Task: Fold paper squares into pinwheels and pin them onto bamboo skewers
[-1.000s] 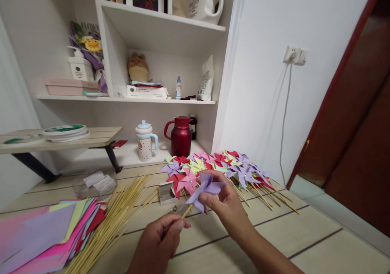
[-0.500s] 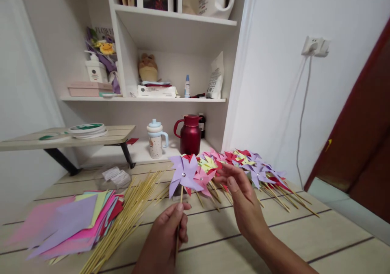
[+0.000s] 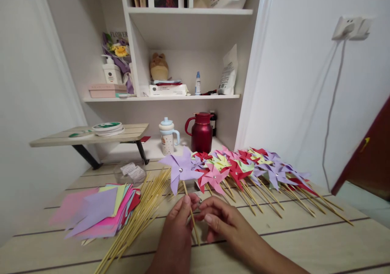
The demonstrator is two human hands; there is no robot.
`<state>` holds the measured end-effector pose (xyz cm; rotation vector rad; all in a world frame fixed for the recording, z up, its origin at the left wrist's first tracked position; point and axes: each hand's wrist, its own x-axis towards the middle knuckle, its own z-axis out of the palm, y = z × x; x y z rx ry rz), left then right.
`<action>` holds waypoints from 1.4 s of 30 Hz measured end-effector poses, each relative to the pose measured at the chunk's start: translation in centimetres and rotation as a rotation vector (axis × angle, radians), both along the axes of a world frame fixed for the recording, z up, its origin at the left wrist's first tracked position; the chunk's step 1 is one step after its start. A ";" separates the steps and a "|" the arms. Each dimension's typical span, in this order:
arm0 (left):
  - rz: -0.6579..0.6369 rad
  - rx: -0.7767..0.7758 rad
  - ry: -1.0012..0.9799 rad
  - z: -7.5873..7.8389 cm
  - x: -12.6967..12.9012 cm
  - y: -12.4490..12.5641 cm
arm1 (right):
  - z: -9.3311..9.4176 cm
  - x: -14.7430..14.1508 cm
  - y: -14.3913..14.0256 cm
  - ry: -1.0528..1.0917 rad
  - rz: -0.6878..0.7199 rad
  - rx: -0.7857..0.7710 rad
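My left hand [image 3: 179, 221] is closed around the bamboo stick of a lilac paper pinwheel [image 3: 190, 165], which stands slightly tilted above the table. A shiny round pin head sits at the pinwheel's centre. Close against the left fingertips is my right hand [image 3: 227, 221], its fingers curled inward. A tiny shiny metal piece [image 3: 200, 201] shows between the fingertips of both hands; which hand grips it is unclear. Beyond the hands lie several finished pinwheels [image 3: 236, 173] in red, pink, yellow and lilac, their sticks pointing toward me.
On the left lie coloured paper sheets [image 3: 103, 209] and a bundle of bamboo sticks [image 3: 137, 221]. Behind them stands a clear tub [image 3: 117, 171] with small white packets, near a raised small shelf [image 3: 134, 131]. A red jug [image 3: 202, 134] and a lidded cup [image 3: 167, 140] stand at the back.
My right hand has moved left and down from beside the pinwheel head to my left fingertips, its fingers curling. The pinwheel's stick now leans the other way. The view has shifted.
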<state>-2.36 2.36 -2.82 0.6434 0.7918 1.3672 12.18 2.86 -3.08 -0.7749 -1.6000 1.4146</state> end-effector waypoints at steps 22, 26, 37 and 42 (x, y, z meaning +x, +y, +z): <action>-0.140 -0.025 -0.098 -0.4 0.9 -0.1 | -2.0 -0.8 0.2 0.009 0.075 -0.099; -0.149 -0.027 -0.116 -0.7 0.9 0.1 | -2.4 -0.8 0.4 0.003 0.072 -0.089; -0.198 0.034 -0.105 -1.1 1.0 0.4 | -2.5 -0.9 0.4 0.002 0.045 -0.068; -0.175 0.039 -0.111 -1.1 0.8 0.5 | -2.1 -1.0 0.2 -0.086 -0.022 -0.053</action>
